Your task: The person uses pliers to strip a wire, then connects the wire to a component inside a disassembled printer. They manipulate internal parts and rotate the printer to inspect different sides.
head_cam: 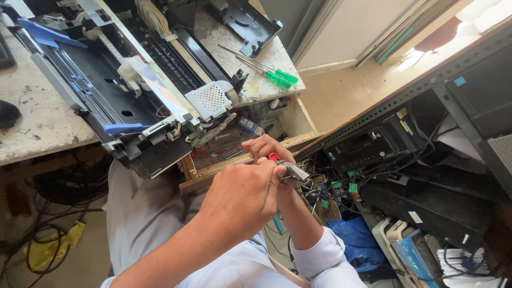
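My two hands meet over my lap, in front of the workbench. My right hand [265, 147] is closed around the red handle of a small hand tool [273, 157]. The tool's grey metal head [295, 173] sticks out to the right. My left hand [240, 198] is closed beside it, with the thumb pressed on the metal head. I cannot tell whether a small part sits in the jaws. Just behind my hands is a dismantled printer [133, 90] with its cover off, overhanging the bench edge.
Two green-handled screwdrivers [279, 78] lie on the stone benchtop [42, 117]. An open wooden drawer [229, 146] holds small parts. Black electronic units [373, 144] and tangled cables [330, 186] fill a rack at right. A blue bag [357, 240] and a yellow cloth [48, 248] lie on the floor.
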